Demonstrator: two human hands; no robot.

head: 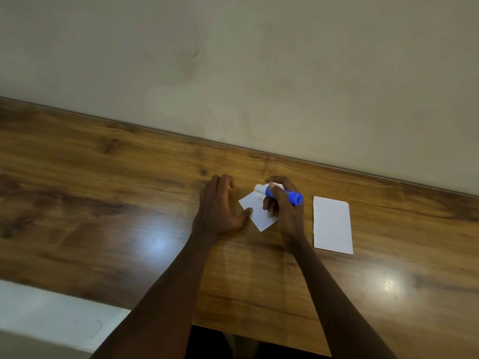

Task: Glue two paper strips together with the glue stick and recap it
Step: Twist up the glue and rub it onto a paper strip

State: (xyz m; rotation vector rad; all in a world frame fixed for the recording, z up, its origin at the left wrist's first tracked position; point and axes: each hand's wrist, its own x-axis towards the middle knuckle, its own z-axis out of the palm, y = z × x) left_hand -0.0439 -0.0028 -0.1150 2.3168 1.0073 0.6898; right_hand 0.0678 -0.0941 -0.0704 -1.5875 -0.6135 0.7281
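Note:
My right hand (283, 211) grips a blue glue stick (293, 196) held sideways, its white tip (259, 188) pointing left over the far corner of a small white paper strip (259, 216) lying on the wooden table. My left hand (220, 206) rests on the table just left of that strip; its thumb touches the strip's left edge and its fingers are loosely curled, holding nothing. A second, larger white paper strip (332, 225) lies flat to the right of my right hand. I see no cap.
The wooden table (103, 203) runs along a beige wall (233, 60) at its far edge. A white surface (51, 314) sits below the table's near edge at the lower left.

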